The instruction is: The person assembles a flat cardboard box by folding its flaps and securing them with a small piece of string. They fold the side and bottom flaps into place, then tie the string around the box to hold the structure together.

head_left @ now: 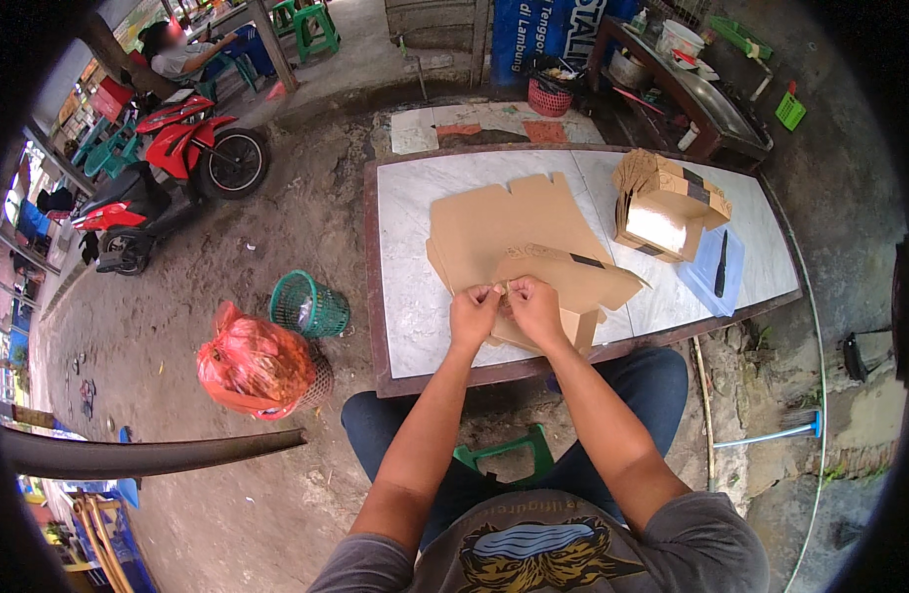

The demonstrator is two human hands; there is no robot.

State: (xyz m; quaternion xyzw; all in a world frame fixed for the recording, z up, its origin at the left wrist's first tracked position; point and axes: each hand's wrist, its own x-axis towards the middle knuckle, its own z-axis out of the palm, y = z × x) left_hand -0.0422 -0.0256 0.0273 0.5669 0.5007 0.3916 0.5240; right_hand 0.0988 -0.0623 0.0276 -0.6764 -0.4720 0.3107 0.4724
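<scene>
My left hand [476,314] and my right hand [533,308] meet at the near left corner of a partly folded brown cardboard box [573,281]. The fingers of both are pinched on its edge, thumbs close together. One flap of the box stands up and leans to the right, with a dark printed patch on it. Beneath and behind it lie flat cardboard sheets [509,219] with notched far edges. To the right stand folded cardboard boxes [662,203], nested together, the front one showing a shiny pale inside.
A knife [720,265] lies on a translucent blue plastic lid [699,287] at the right of the white tiled table [415,346]. Left of the table are a green basket [309,303] and a full red plastic bag [255,364]. Beyond is a red motorbike [173,163]; a sink counter [716,109] stands behind.
</scene>
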